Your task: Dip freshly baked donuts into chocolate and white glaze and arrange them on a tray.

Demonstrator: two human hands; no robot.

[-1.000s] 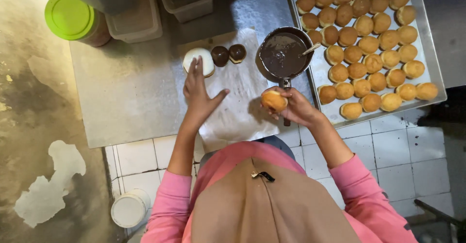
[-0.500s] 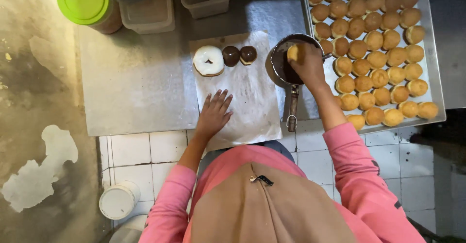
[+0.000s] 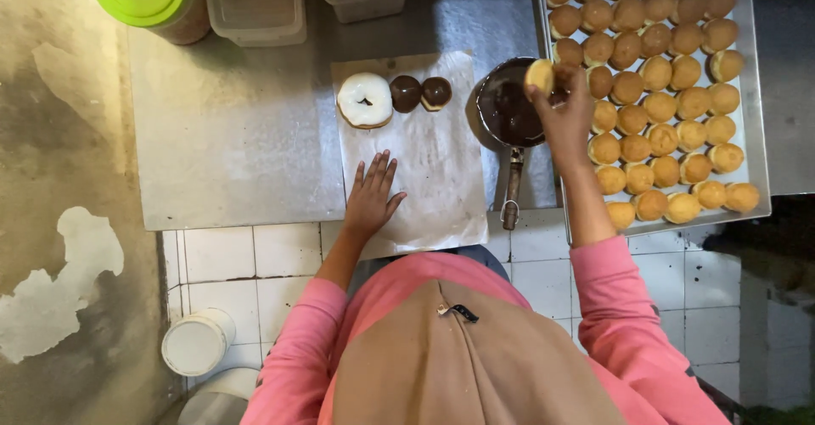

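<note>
Left hand (image 3: 373, 191) is lying flat with fingers spread on the white paper sheet (image 3: 429, 179), and I am watching it pressing the near part of that sheet. Right hand (image 3: 562, 115) is pinching a small pale bun (image 3: 540, 75) over the pan of chocolate (image 3: 508, 106), just right of the sheet. Beyond the left hand, at the sheet's far edge, a white-iced ring doughnut (image 3: 365, 100) and two chocolate-topped buns (image 3: 421, 93) are sitting. Right of the pan, a tray (image 3: 755, 136) is holding rows of plain buns (image 3: 671, 85).
</note>
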